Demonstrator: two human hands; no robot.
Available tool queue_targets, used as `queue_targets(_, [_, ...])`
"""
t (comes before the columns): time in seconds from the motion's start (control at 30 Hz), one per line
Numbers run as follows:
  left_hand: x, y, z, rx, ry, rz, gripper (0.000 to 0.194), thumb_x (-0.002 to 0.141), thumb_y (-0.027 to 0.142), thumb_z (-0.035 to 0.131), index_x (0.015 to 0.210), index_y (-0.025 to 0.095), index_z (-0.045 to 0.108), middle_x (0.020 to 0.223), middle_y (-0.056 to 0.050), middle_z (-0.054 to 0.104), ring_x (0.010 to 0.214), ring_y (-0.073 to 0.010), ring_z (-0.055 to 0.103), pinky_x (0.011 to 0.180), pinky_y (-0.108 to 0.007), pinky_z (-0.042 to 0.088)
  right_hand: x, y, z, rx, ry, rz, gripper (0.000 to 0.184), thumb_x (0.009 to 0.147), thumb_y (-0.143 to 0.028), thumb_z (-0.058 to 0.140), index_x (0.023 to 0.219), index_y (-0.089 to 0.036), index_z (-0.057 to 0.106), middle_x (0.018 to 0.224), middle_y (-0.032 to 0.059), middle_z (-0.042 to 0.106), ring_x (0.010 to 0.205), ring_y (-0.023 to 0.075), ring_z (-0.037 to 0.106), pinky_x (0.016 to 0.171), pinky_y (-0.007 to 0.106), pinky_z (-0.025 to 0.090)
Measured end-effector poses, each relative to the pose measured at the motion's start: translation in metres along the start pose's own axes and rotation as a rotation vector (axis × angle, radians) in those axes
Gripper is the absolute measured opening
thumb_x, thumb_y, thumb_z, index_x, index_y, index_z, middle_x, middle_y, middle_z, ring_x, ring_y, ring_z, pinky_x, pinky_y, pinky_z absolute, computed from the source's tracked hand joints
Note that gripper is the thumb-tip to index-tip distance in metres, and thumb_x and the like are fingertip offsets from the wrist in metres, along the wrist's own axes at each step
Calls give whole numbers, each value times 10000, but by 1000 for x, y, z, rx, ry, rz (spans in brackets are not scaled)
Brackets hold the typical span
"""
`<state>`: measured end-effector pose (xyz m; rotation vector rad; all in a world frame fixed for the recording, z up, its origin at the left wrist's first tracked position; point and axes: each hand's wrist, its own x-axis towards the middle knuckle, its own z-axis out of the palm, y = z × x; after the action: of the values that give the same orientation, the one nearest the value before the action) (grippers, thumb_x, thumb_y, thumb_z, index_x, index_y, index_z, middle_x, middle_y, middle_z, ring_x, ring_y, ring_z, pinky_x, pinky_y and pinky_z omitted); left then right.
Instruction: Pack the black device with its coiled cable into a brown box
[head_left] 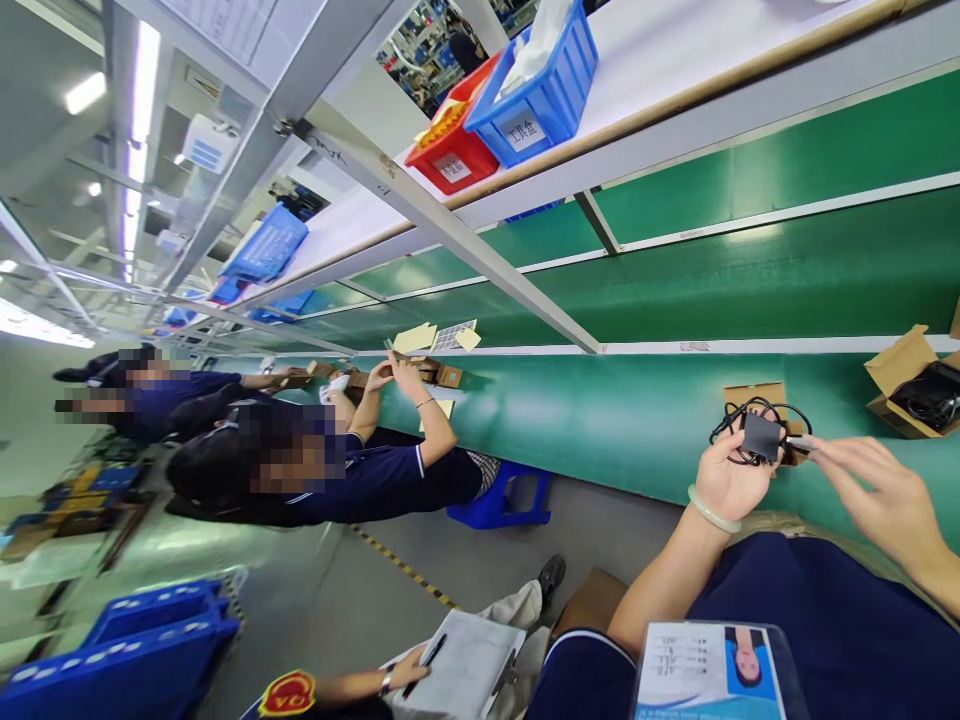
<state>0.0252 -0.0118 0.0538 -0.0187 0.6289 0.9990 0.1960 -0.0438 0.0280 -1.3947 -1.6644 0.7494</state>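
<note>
My left hand, with a pale bangle at its wrist, grips a square black adapter-like box. A looped black cable is bunched around it in the same hand. Close on its right, my right hand has its fingertips together at a small cable end; its exact shape is too small to make out. Behind my left hand, an open cardboard box sits on the green bench, partly hidden by the cable and hand.
On the right, an open carton holds a black device with cable. A slanted metal post rises from the bench to a shelf with red and blue bins. Co-workers sit leftward; another person holds a clipboard below.
</note>
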Motion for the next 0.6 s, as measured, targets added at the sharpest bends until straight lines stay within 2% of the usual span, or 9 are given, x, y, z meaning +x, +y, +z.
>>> queue_targets(0.1, [4, -5, -2, -8, -25, 51, 318, 775, 133, 499, 1066, 138, 629, 1204, -110, 595, 1146, -224, 538, 998, -350, 388, -15, 2, 12, -267, -92, -263, 340, 877, -192, 523, 1191, -280, 618, 965, 30, 675, 841, 206, 585, 821, 370, 463])
queue_targets(0.2, [6, -9, -5, 19, -5, 71, 314, 771, 109, 493, 1046, 146, 639, 1183, -98, 609, 1161, -205, 527, 1002, -326, 380, -19, 8, 22, -335, -153, -275, 365, 884, -166, 490, 1222, -247, 601, 958, 48, 675, 849, 209, 588, 809, 370, 470])
queue_targets(0.27, [7, -9, -7, 26, 0, 50, 315, 772, 106, 491, 1049, 147, 636, 1196, -98, 601, 1160, -201, 528, 980, -312, 393, -14, 12, 23, -219, -186, -161, 293, 894, -223, 494, 1143, -244, 647, 958, 50, 675, 874, 216, 589, 811, 373, 473])
queue_targets(0.33, [7, -6, -8, 18, 10, 17, 325, 778, 123, 489, 1072, 143, 626, 1231, -107, 578, 1152, -214, 533, 950, -316, 413, -4, 15, 17, 35, -244, 46, 225, 897, -327, 510, 977, -231, 698, 942, 50, 678, 877, 222, 598, 783, 360, 489])
queue_targets(0.37, [7, -5, -8, 7, 13, 3, 332, 782, 135, 486, 1086, 140, 619, 1253, -112, 563, 1149, -222, 535, 936, -319, 422, 2, 15, 13, 189, -258, 166, 255, 895, -383, 507, 894, -215, 700, 913, 54, 678, 847, 222, 605, 745, 351, 499])
queue_targets(0.43, [7, -2, -8, -21, 11, -17, 340, 789, 152, 483, 1104, 138, 610, 1290, -118, 534, 1145, -233, 538, 914, -320, 435, 11, 14, 3, 424, -205, 357, 336, 895, -455, 483, 803, -195, 675, 838, 59, 670, 761, 213, 609, 660, 337, 507])
queue_targets(0.47, [7, 0, -8, -37, 9, -18, 338, 790, 155, 483, 1102, 136, 609, 1300, -118, 526, 1142, -233, 541, 908, -316, 438, 14, 12, -1, 453, -143, 393, 336, 895, -458, 481, 807, -194, 668, 826, 57, 665, 744, 208, 607, 649, 336, 505])
queue_targets(0.53, [7, 1, -6, -59, 17, -21, 323, 790, 151, 482, 1083, 130, 615, 1301, -118, 525, 1129, -230, 549, 901, -309, 444, 12, 6, -5, 325, -19, 287, 258, 888, -409, 516, 889, -207, 677, 879, 50, 667, 784, 207, 606, 714, 353, 500])
queue_targets(0.6, [8, 0, -5, -75, 32, -5, 317, 793, 145, 474, 1073, 120, 620, 1293, -121, 532, 1125, -226, 552, 914, -313, 444, 4, 1, -2, 64, -8, 23, 198, 878, -313, 552, 1003, -232, 683, 957, 41, 672, 859, 210, 600, 810, 369, 474])
